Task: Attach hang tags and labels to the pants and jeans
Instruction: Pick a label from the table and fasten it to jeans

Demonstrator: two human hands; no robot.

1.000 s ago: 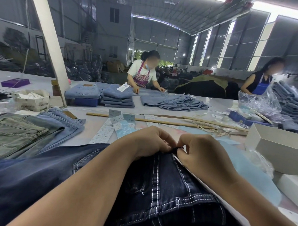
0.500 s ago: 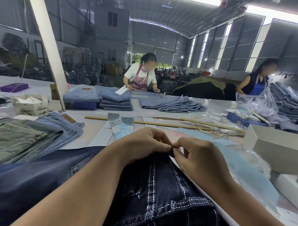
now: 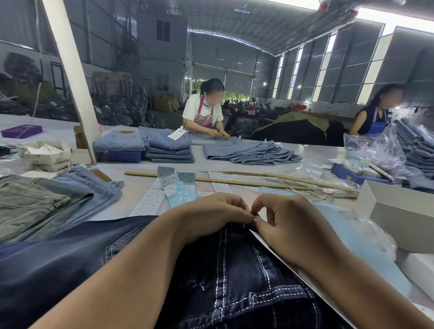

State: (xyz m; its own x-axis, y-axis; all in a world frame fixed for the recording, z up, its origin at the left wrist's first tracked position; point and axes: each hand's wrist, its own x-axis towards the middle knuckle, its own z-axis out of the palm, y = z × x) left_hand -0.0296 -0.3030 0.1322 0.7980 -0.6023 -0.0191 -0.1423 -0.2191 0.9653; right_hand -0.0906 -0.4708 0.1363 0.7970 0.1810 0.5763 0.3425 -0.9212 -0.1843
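Dark navy jeans (image 3: 236,283) with white contrast stitching lie in front of me, waistband end pointing away. My left hand (image 3: 209,215) and my right hand (image 3: 290,228) meet fingertip to fingertip at the far edge of the jeans, both pinching the fabric there around something small that I cannot make out. A white card edge (image 3: 269,247) sticks out from under the jeans beneath my right hand. Loose paper tags (image 3: 176,185) and strips of white labels (image 3: 148,201) lie on the table just beyond my hands.
Green pants and light jeans (image 3: 50,198) are piled at left. Wooden sticks (image 3: 235,181) cross the table. A white box (image 3: 406,220) sits at right, a blue tray (image 3: 353,176) behind it. Folded jeans stacks (image 3: 169,148) and two workers stand opposite.
My two hands have drawn closer until their fingertips touch at the jeans' far edge. The view has tilted slightly; the jeans have barely shifted.
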